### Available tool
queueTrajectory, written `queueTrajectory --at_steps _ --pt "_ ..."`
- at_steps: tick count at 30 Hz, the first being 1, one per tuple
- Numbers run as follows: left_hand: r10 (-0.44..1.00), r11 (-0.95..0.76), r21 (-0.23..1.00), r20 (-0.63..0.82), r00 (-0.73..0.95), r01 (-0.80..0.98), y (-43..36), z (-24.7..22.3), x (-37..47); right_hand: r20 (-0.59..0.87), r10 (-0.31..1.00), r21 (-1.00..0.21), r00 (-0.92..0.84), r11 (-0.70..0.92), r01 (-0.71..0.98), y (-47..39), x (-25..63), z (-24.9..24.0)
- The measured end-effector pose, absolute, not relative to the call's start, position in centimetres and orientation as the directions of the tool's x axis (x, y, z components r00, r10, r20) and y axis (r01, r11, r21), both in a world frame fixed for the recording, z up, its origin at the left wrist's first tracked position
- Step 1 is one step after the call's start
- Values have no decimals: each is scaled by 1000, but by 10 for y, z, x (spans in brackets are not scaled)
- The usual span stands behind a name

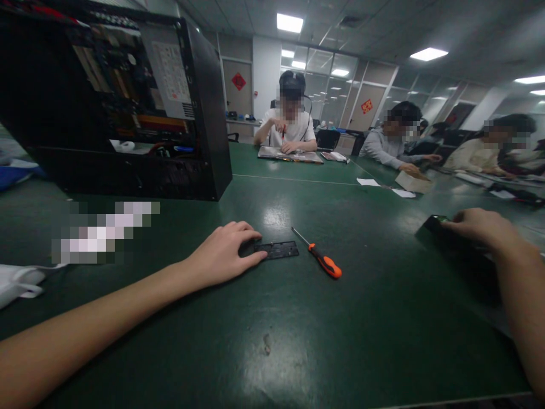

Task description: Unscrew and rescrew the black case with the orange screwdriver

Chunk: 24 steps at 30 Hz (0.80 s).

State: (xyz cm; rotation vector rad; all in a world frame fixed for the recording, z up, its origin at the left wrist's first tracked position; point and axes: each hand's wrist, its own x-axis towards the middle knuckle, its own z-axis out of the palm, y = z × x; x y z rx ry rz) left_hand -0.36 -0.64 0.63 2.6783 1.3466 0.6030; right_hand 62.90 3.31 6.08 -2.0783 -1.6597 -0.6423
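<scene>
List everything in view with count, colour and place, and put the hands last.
Plate: 1, black, at the left hand's thumb
Screwdriver: 1, orange and black handle, right of the plate
Dark piece: 1, black with some green, in the right hand, partly hidden
Table: at least 1, green, underneath
Computer case: 1, black, back left, insides showing
Flat panel: 1, greyish, before the facing co-worker
Co-workers: at least 3, pale tops, far side and right
Red signs: at least 2, background
Ceiling lights: several, white, overhead
Pixelated patch: contents unreadable, left
Left hand: 1, bare, centre
Right hand: 1, bare, right
</scene>
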Motion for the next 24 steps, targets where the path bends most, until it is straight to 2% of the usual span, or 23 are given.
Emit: queueTrajectory --at_steps 3,5,8,10,14,16,20,24 --pt "797 -601 288 283 533 745 -3 4 -4 488 830 12 272 -318 948 32 602 66" --pt "804 -595 353 266 532 722 -1 4 -3 489 847 38 209 -260 965 32 572 69" --pt "803 -588 441 217 554 679 -1 4 -2 513 859 53 -13 -17 998 28 510 69" --pt "802 -586 450 205 561 674 -3 5 -1 505 842 52 -188 188 981 20 460 66" --pt "804 -589 397 200 560 704 -10 7 2 428 730 9 -532 586 811 -13 363 55" --pt "799 -592 391 175 575 704 -12 9 4 379 661 -37 -648 710 703 -32 325 49" --pt "801 -576 449 142 582 683 -15 14 9 238 636 -98 -735 768 633 -49 283 37" --pt "827 -511 547 104 552 663 -19 19 15 245 654 -136 -716 754 642 -44 273 25"
